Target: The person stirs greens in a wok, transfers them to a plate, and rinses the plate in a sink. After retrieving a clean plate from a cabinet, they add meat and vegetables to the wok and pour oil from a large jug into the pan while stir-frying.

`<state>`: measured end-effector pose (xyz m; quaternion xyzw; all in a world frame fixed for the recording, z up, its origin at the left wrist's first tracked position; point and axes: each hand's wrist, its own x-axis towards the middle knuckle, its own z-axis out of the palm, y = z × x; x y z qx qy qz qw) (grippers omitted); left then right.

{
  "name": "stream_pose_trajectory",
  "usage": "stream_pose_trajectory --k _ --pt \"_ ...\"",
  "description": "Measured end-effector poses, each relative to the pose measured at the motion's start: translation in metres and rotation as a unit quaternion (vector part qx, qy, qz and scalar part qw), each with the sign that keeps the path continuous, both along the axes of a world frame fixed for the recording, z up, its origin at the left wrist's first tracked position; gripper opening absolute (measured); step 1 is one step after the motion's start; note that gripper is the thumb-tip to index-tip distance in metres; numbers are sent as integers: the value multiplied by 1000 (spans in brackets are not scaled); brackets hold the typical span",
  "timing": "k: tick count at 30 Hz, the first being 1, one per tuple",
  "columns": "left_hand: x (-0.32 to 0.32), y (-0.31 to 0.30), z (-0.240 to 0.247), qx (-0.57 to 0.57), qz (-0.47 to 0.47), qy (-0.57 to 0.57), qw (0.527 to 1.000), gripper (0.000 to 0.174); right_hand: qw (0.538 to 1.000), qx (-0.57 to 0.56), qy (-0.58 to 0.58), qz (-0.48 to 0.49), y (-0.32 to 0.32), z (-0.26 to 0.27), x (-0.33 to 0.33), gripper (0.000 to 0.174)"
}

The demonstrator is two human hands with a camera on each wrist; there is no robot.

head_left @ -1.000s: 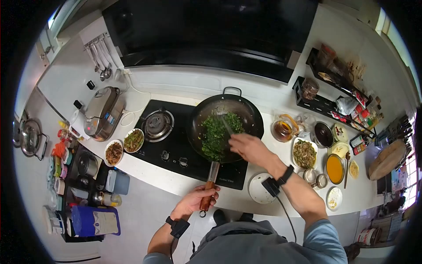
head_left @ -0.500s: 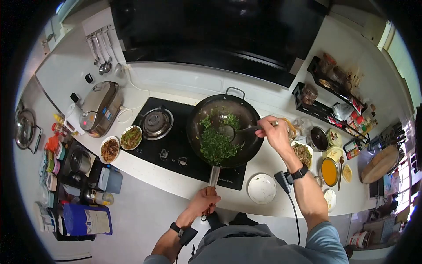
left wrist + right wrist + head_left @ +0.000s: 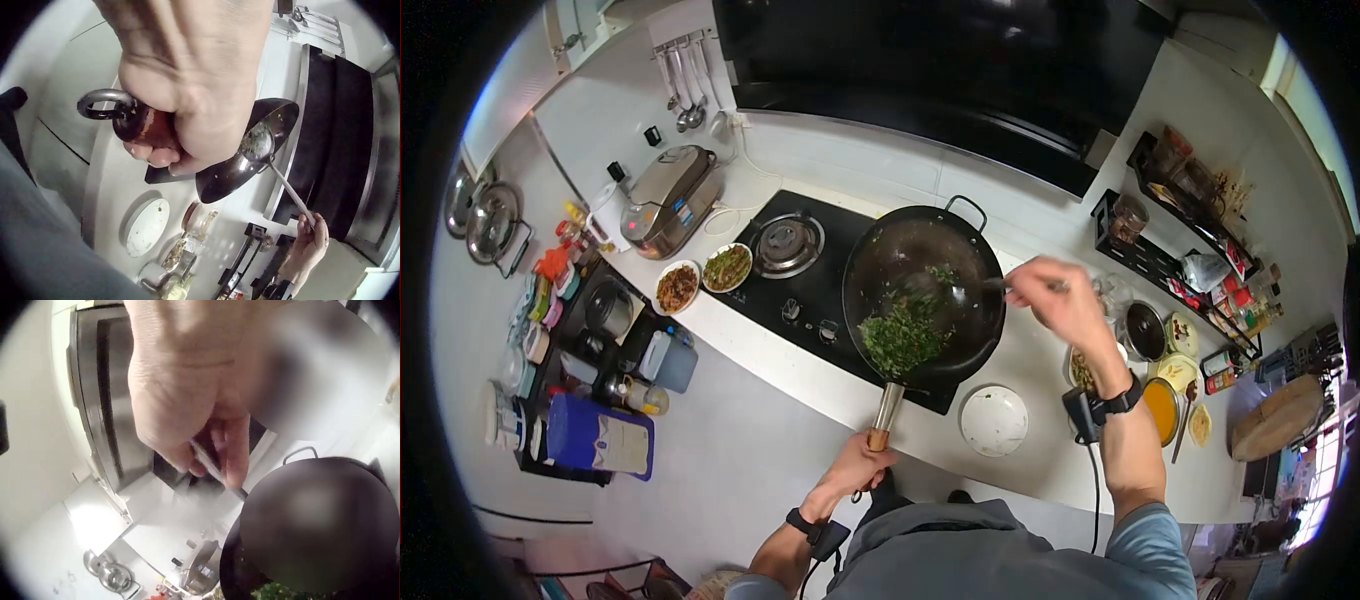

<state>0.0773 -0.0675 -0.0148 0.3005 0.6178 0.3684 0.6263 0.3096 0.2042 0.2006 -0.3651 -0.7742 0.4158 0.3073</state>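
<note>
Your wok (image 3: 980,345) sits on the right part of the cooktop (image 3: 828,280), its handle (image 3: 888,408) reaching over the counter's (image 3: 775,375) front edge. The chopped greens (image 3: 900,340) lie inside, toward the wok's handle side. A white plate (image 3: 994,421) rests between the wok and that edge, off to the right. Your left hand (image 3: 862,462) is wrapped round the handle, fingers curled, at the front edge. Your right hand (image 3: 1055,300) pinches the ladle (image 3: 289,190), knuckles up, beyond the wok's right rim, the ladle's bowl inside the wok.
</note>
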Motion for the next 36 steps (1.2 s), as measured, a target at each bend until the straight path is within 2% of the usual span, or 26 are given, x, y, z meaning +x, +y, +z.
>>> stream_pose_trajectory --k 1,3,7,9,11,13,14,16,20,22,24,32,36 --pt "11 -3 4 -2 11 4 1000 23 1000 0 3 6 12 2 13 21" --pt "34 -9 7 -6 25 14 1000 24 995 -42 -16 -84 42 -1 50 24" --pt "85 -26 3 -12 53 23 998 24 989 -117 -1 -89 79 -55 121 22" --pt "111 -34 6 -13 59 34 998 24 951 -274 121 -71 71 -106 150 18" --pt "136 -39 16 -29 61 55 996 23 906 -349 234 -48 50 -149 163 16" --pt "162 -48 21 -32 67 65 995 23 869 -395 295 -40 36 -187 173 18" --pt "174 -52 22 -31 68 70 995 23 867 -400 296 -34 31 -205 176 18" --pt "199 -61 24 -48 80 60 994 24 826 -445 341 -65 16 -222 179 21" --pt "235 -79 16 -47 107 35 992 25 819 -456 345 -53 3 -221 203 22" --pt "246 -84 22 -49 123 31 991 25 839 -427 332 -56 -2 -218 214 22" --pt "253 -88 31 -55 130 22 990 25 839 -425 335 -58 -19 -213 218 22" --pt "241 -102 32 -46 157 12 987 25 871 -347 336 -89 -54 -178 241 20" --pt "224 -117 15 -30 170 -7 985 27 867 -351 337 -111 -63 -174 254 19"
